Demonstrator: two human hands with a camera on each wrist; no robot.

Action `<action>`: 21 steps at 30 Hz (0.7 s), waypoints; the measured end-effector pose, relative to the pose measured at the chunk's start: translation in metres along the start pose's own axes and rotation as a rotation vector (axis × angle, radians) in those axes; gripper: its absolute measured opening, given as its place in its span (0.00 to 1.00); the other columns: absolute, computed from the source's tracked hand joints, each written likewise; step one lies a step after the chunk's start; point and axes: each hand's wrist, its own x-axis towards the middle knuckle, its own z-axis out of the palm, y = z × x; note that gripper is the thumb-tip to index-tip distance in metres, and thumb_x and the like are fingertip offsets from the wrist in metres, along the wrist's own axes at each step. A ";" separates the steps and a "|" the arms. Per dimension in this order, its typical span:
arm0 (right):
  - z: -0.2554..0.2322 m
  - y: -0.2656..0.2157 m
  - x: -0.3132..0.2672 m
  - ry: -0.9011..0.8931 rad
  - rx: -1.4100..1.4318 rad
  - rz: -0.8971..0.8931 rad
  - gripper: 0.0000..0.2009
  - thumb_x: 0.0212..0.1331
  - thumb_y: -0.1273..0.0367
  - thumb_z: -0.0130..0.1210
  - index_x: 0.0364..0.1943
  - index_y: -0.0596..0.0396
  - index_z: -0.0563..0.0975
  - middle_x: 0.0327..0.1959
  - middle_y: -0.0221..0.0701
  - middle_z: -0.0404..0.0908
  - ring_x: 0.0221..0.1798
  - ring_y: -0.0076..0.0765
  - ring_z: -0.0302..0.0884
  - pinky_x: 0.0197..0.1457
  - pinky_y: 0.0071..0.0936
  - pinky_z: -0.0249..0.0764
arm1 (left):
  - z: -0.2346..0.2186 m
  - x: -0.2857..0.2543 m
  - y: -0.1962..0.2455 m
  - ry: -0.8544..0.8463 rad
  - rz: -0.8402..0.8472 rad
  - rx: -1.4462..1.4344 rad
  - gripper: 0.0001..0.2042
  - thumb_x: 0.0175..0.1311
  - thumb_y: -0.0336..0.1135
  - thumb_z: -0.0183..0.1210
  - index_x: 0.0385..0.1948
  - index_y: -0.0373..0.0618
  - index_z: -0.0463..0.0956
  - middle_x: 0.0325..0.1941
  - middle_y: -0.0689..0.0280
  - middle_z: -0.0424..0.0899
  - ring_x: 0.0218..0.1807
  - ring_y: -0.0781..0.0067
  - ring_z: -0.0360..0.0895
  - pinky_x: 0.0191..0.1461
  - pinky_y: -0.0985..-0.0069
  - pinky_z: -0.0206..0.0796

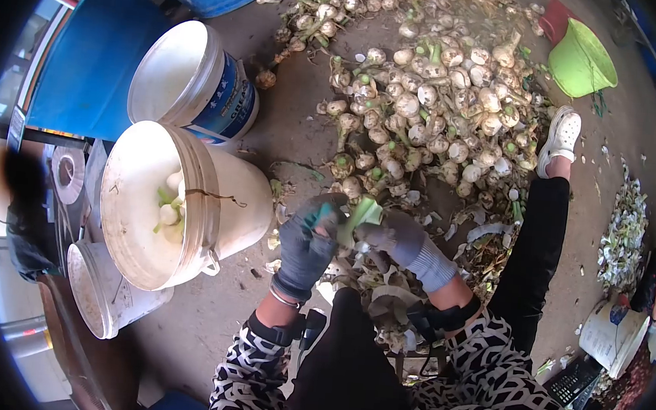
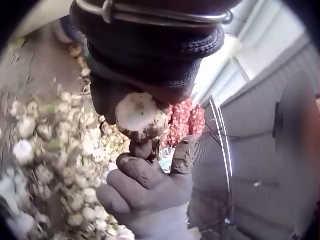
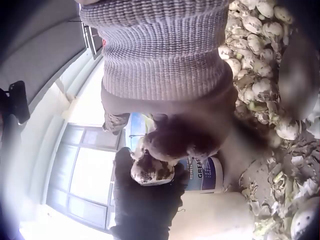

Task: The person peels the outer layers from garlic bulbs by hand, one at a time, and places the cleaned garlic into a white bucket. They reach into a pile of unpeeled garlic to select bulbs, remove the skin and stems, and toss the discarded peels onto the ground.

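- Both gloved hands grasp one bulb (image 2: 141, 116) between them above the floor: left hand (image 1: 306, 242) curls round it, right hand (image 1: 402, 240) pinches its green stalk (image 1: 360, 211).
- Best to peel with the grip firm near the root, I judge.
- The white bucket (image 1: 211, 219) rim sits just left; the bulb pile (image 1: 428, 113) crowds ahead.

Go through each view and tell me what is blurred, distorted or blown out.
Head view: fisheye bending, black vignette, pile of bulbs sharp. Left wrist view: cuff and bulb close and soft, background pile blurred. Right wrist view: window overexposed, gloved right hand smeared and out of focus.
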 end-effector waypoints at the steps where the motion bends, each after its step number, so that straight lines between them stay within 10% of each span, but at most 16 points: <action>1: 0.000 -0.002 -0.002 0.005 0.000 0.004 0.19 0.61 0.53 0.54 0.33 0.57 0.82 0.20 0.28 0.81 0.20 0.25 0.77 0.30 0.23 0.72 | 0.001 -0.001 0.002 -0.005 0.130 0.113 0.22 0.72 0.50 0.46 0.41 0.37 0.77 0.29 0.63 0.81 0.31 0.75 0.77 0.36 0.80 0.67; 4: -0.015 -0.030 0.002 -0.232 0.442 0.648 0.11 0.53 0.64 0.66 0.36 0.55 0.83 0.26 0.29 0.84 0.28 0.25 0.81 0.34 0.27 0.77 | -0.001 0.002 0.013 -0.022 -0.066 -0.037 0.23 0.73 0.50 0.44 0.45 0.36 0.76 0.32 0.62 0.81 0.33 0.75 0.77 0.39 0.78 0.69; 9: 0.005 -0.007 -0.019 -0.110 0.590 0.237 0.17 0.53 0.64 0.65 0.46 0.55 0.80 0.37 0.30 0.83 0.38 0.24 0.80 0.43 0.23 0.75 | 0.007 0.008 -0.023 -0.157 -0.273 -0.175 0.26 0.74 0.53 0.40 0.46 0.36 0.76 0.35 0.62 0.84 0.36 0.73 0.81 0.45 0.76 0.72; 10: 0.006 -0.008 -0.022 -0.163 0.723 0.281 0.19 0.55 0.64 0.64 0.50 0.55 0.78 0.41 0.30 0.83 0.42 0.24 0.79 0.48 0.24 0.74 | 0.003 0.002 -0.022 -0.275 0.140 0.385 0.27 0.74 0.55 0.39 0.44 0.37 0.77 0.36 0.61 0.85 0.38 0.71 0.82 0.48 0.75 0.72; 11: 0.006 -0.012 -0.022 -0.214 0.854 0.324 0.21 0.56 0.63 0.62 0.54 0.55 0.76 0.45 0.29 0.82 0.46 0.25 0.78 0.53 0.25 0.72 | 0.003 0.005 -0.022 -0.275 0.145 0.385 0.27 0.74 0.55 0.39 0.44 0.37 0.77 0.36 0.61 0.85 0.38 0.71 0.82 0.48 0.75 0.72; 13: 0.006 -0.004 -0.022 -0.154 0.768 0.233 0.19 0.57 0.63 0.62 0.51 0.55 0.78 0.42 0.29 0.83 0.43 0.24 0.78 0.50 0.23 0.73 | -0.002 0.010 -0.025 -0.180 -0.435 -0.289 0.17 0.75 0.41 0.41 0.45 0.37 0.74 0.37 0.60 0.84 0.39 0.66 0.83 0.44 0.73 0.74; 15: -0.005 -0.002 -0.018 -0.192 0.622 0.437 0.14 0.53 0.64 0.64 0.41 0.56 0.82 0.36 0.31 0.84 0.38 0.23 0.78 0.43 0.25 0.73 | -0.018 0.006 0.005 -0.175 -0.284 0.055 0.19 0.76 0.44 0.40 0.48 0.37 0.73 0.41 0.57 0.82 0.41 0.66 0.82 0.47 0.74 0.74; 21: 0.016 -0.016 -0.014 -0.101 0.647 0.343 0.15 0.57 0.60 0.60 0.38 0.59 0.82 0.32 0.31 0.84 0.35 0.26 0.79 0.40 0.24 0.74 | -0.025 -0.021 -0.013 -0.241 -0.450 -0.511 0.26 0.64 0.47 0.59 0.54 0.35 0.67 0.51 0.60 0.77 0.52 0.67 0.76 0.57 0.72 0.69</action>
